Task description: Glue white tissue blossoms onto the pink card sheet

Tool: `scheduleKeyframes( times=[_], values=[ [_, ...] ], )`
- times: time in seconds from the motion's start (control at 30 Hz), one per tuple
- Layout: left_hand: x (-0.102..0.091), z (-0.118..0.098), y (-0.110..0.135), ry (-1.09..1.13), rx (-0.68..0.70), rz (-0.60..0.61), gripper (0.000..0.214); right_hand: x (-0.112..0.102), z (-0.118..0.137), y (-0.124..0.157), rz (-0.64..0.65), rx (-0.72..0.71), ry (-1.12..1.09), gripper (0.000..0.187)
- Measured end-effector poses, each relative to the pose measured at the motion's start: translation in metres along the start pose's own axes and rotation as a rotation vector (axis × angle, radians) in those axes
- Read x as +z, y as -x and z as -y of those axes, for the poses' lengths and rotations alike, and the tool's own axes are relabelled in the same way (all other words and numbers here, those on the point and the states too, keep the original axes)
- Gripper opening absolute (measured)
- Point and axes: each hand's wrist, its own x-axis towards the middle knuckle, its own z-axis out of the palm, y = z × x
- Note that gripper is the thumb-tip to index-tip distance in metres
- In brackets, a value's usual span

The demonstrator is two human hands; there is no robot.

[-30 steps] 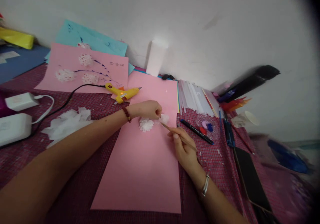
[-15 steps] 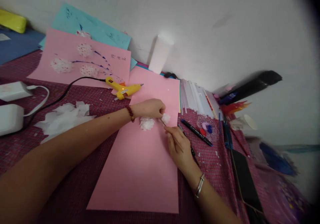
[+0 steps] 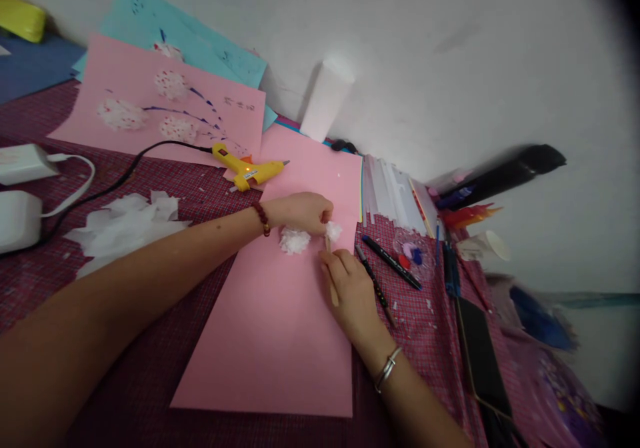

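Note:
A pink sheet of paper (image 3: 280, 328) lies on the red checked cloth in front of me. Two small white tissue flowers (image 3: 295, 241) sit near its upper part. My left hand (image 3: 303, 211) is closed, its fingertips pinching the smaller flower (image 3: 334, 231) against the sheet. My right hand (image 3: 350, 288) is closed round a thin wooden stick (image 3: 331, 281), whose tip touches that same flower from below. Both wrists wear bracelets.
A yellow glue gun (image 3: 250, 170) with a black cord lies just behind my left hand. White tissue scraps (image 3: 125, 225) are at the left. Black pens (image 3: 390, 261), a small dish of coloured bits (image 3: 413, 251), paper strips and a dark phone (image 3: 480, 361) are at the right. Finished pink and blue sheets lean on the wall.
My right hand has moved left and closer to the flower, swinging the stick from a slant to nearly upright. The view has shifted slightly; my left hand stays pinched on the flower.

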Motion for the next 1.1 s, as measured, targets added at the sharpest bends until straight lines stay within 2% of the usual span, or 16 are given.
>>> scheduleKeyframes(
  times=[0.17,0.33,0.4,0.47,0.57,0.67,0.73,0.83,0.9,1.0,1.1],
  values=[
    [0.002,-0.003,0.001,-0.05,-0.042,-0.054,0.014,0.0,0.0,0.004,-0.044,0.004,-0.086,0.031],
    [0.006,-0.002,0.0,-0.035,-0.027,-0.054,0.013,-0.003,0.002,0.016,-0.092,-0.03,-0.232,0.029],
    [0.002,-0.001,0.0,0.025,-0.025,-0.03,0.014,-0.003,0.001,0.02,-0.112,-0.035,-0.313,0.028],
    [-0.011,0.002,0.003,0.145,-0.031,0.043,0.022,-0.002,-0.001,0.022,-0.153,-0.005,-0.423,0.026],
    [-0.046,0.008,0.02,0.265,-0.063,0.095,0.032,0.002,-0.009,0.022,-0.242,0.136,-0.614,0.02],
    [-0.076,0.012,0.055,0.148,-0.104,0.034,0.023,0.006,-0.017,0.02,-0.247,0.284,-0.77,0.021],
    [-0.082,0.014,0.083,0.042,-0.142,0.047,0.015,0.008,-0.02,0.018,-0.235,0.328,-0.836,0.023],
    [-0.072,0.018,0.117,-0.079,-0.149,0.095,0.011,0.009,-0.021,0.016,-0.229,0.328,-0.882,0.026],
    [-0.06,0.023,0.128,-0.13,-0.114,0.095,0.014,0.01,-0.02,0.017,-0.222,0.318,-0.897,0.026],
    [-0.049,0.031,0.131,-0.147,-0.122,0.106,0.015,0.012,-0.019,0.018,-0.231,0.311,-0.907,0.026],
    [-0.049,0.036,0.128,-0.133,-0.182,0.185,0.002,0.012,-0.019,0.019,-0.251,0.298,-0.916,0.025]
  ],
)
